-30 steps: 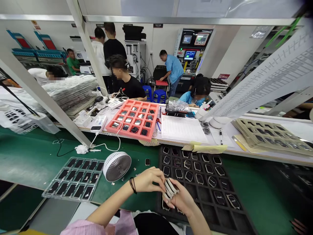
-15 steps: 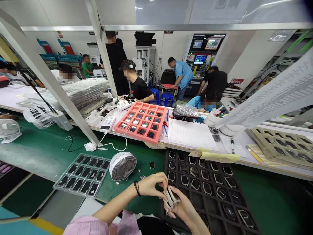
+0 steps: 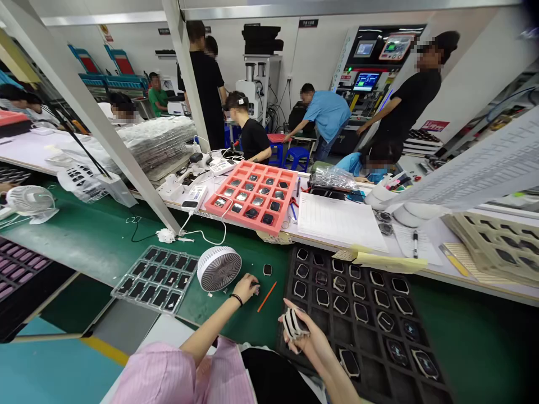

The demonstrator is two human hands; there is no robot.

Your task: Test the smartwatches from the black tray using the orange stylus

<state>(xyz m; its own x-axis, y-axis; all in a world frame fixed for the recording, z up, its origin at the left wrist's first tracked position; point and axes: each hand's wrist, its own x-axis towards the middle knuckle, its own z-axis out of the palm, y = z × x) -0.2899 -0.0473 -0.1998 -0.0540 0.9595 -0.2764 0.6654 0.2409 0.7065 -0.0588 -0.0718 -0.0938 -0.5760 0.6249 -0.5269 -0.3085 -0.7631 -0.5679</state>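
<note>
My right hand (image 3: pixel 309 336) is wrapped round a small stack of watch cases (image 3: pixel 295 324), pale-edged with dark faces, above the left edge of a black foam tray (image 3: pixel 366 359). My left hand (image 3: pixel 245 289) is down on the green bench beside a white fan (image 3: pixel 219 269). Its fingers are curled together, with something small and greyish at the tips that I cannot make out. Between the hands lies a thin orange stick (image 3: pixel 266 297). A single watch case (image 3: pixel 268 270) rests on the bench just beyond it. Watch cases fill many compartments of the foam tray.
A clear plastic tray of dark pieces (image 3: pixel 145 292) lies left of the fan. On the raised shelf stand a pink foam tray (image 3: pixel 275 221) and paper sheets (image 3: pixel 337 219). A slanted metal post (image 3: pixel 113 134) crosses the left side. Several co-workers are beyond the shelf.
My left hand has left the stack and moved left, down to the bench by the fan. The orange stick has come into sight. My right hand keeps the stack.
</note>
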